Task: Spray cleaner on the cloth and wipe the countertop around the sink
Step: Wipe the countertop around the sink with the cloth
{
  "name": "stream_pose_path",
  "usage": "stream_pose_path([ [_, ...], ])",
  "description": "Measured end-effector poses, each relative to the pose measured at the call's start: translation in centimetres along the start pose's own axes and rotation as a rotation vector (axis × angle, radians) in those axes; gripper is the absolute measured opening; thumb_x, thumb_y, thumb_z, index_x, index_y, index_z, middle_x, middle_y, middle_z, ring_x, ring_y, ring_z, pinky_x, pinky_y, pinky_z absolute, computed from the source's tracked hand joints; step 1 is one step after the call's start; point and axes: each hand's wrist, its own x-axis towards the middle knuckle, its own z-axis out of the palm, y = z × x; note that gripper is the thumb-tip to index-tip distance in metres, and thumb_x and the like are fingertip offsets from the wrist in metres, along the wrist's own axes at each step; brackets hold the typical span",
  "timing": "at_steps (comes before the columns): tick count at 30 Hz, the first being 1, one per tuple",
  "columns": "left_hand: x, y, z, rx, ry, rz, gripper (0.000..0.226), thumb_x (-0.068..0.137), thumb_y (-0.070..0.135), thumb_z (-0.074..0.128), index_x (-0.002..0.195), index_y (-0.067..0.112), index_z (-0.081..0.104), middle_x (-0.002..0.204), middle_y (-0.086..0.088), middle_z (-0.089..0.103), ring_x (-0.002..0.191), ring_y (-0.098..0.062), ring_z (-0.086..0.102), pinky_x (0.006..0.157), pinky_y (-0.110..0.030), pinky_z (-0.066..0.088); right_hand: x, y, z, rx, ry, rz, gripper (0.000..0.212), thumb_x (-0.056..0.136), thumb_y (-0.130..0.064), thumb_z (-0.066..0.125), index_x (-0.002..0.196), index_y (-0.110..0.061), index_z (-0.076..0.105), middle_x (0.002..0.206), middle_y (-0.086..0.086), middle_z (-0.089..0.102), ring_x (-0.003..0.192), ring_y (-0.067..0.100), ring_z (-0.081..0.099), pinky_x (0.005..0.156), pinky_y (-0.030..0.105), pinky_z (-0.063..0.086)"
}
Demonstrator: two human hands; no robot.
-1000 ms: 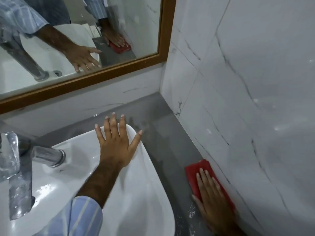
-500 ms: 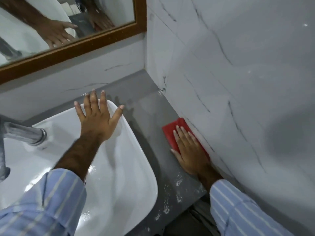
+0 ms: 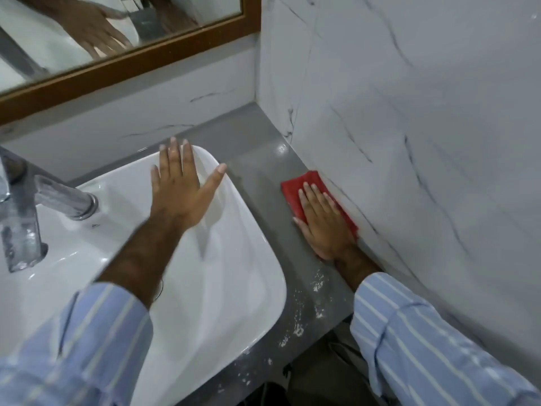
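A red cloth (image 3: pixel 295 191) lies flat on the grey countertop (image 3: pixel 257 183) to the right of the white sink (image 3: pixel 222 276), close against the marble side wall. My right hand (image 3: pixel 323 222) presses down on the cloth with fingers spread. My left hand (image 3: pixel 180 186) rests flat and open on the sink's far right rim, holding nothing. White flecks of residue (image 3: pixel 317 284) dot the counter near its front edge. No spray bottle is in view.
A chrome tap (image 3: pixel 67 200) stands at the sink's left. A wood-framed mirror (image 3: pixel 131 58) hangs above the back wall. The marble side wall (image 3: pixel 409 142) bounds the narrow counter strip on the right. The counter's front edge (image 3: pixel 304 344) drops off below.
My right hand has slid the red cloth along the wall toward the back corner. The left hand stays on the sink rim. The view has shifted.
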Motion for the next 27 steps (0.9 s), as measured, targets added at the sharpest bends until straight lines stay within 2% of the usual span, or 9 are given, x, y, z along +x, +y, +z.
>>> stream_pose_path([
  [3,-7.8,0.5,1.6,-0.193,-0.120,0.057,0.105,0.093,0.083,0.023,0.166,0.011,0.001,0.177,-0.005,-0.009,0.163,-0.023,-0.011,0.133,-0.040,-0.003,-7.0,-0.1,0.7,-0.003,0.013,-0.021,0.074,0.108,-0.054,0.025,0.166,-0.008,0.013,0.175,0.013,0.015,0.162,0.027,0.013,0.131,0.048,0.020],
  [8,-20.5,-1.4,3.9,-0.313,-0.447,0.125,0.119,0.074,0.098,-0.005,0.166,0.023,-0.008,0.171,0.011,-0.029,0.155,-0.005,-0.031,0.132,-0.034,-0.009,-19.0,-0.3,2.6,0.011,0.014,0.103,0.075,0.108,-0.053,0.028,0.163,-0.003,0.023,0.172,0.019,0.021,0.158,0.037,0.024,0.121,0.059,0.037],
  [11,-23.2,-3.7,2.6,-0.362,-0.443,0.030,0.106,0.080,0.094,0.005,0.166,0.032,-0.003,0.169,0.025,-0.023,0.150,0.012,-0.029,0.130,-0.030,-0.007,-19.6,-0.7,2.7,0.012,0.008,0.132,0.076,0.109,-0.054,0.016,0.162,0.001,0.025,0.171,0.022,0.022,0.158,0.038,0.023,0.121,0.059,0.036],
  [13,-24.0,-4.8,1.6,-0.379,-0.466,0.000,0.113,0.070,0.103,0.004,0.164,0.040,-0.005,0.164,0.038,-0.023,0.145,0.020,-0.030,0.131,-0.029,-0.006,-17.3,-0.4,2.1,0.012,0.017,0.128,0.075,0.109,-0.052,0.018,0.159,0.001,0.032,0.169,0.022,0.028,0.156,0.037,0.028,0.122,0.056,0.036],
  [16,-25.7,-6.5,0.7,-0.332,-0.491,0.021,0.113,0.065,0.105,0.000,0.162,0.046,-0.004,0.164,0.040,-0.020,0.147,0.020,-0.027,0.131,-0.027,-0.003,-14.5,0.5,1.6,-0.010,0.003,0.079,0.075,0.106,-0.054,0.027,0.159,-0.001,0.034,0.167,0.020,0.032,0.155,0.035,0.033,0.125,0.048,0.026],
  [20,-27.8,-8.8,-0.5,-0.249,-0.474,0.024,0.095,0.077,0.094,0.008,0.161,0.051,0.002,0.164,0.043,-0.012,0.146,0.024,-0.023,0.127,-0.024,-0.001,-12.0,3.0,0.5,-0.015,-0.014,-0.029,0.087,0.103,-0.066,0.006,0.162,-0.004,0.023,0.172,0.015,0.022,0.159,0.030,0.020,0.128,0.051,0.024],
  [22,-28.5,-10.4,-1.1,-0.230,-0.477,0.011,0.094,0.076,0.093,0.009,0.161,0.051,0.007,0.163,0.045,-0.007,0.145,0.026,-0.021,0.127,-0.023,0.000,-10.6,3.3,0.4,0.025,0.000,0.006,0.092,0.100,-0.069,0.000,0.164,-0.006,0.019,0.174,0.012,0.017,0.161,0.028,0.015,0.129,0.053,0.022],
  [25,-29.7,-13.1,-2.4,-0.217,-0.464,-0.055,0.105,0.066,0.103,0.007,0.158,0.052,0.015,0.160,0.046,-0.003,0.141,0.031,-0.018,0.125,-0.020,-0.001,-10.4,0.4,0.8,0.038,0.075,0.084,0.081,0.105,-0.061,0.014,0.164,-0.005,0.020,0.173,0.015,0.019,0.160,0.032,0.018,0.129,0.052,0.021],
  [27,-30.5,-14.2,-3.0,-0.233,-0.432,-0.083,0.112,0.064,0.106,0.007,0.159,0.049,0.019,0.162,0.043,0.002,0.142,0.032,-0.015,0.125,-0.020,0.000,-12.9,-2.7,1.6,0.017,0.092,-0.006,0.073,0.109,-0.053,0.025,0.165,-0.010,0.014,0.174,0.009,0.009,0.162,0.027,0.008,0.131,0.047,0.014],
])
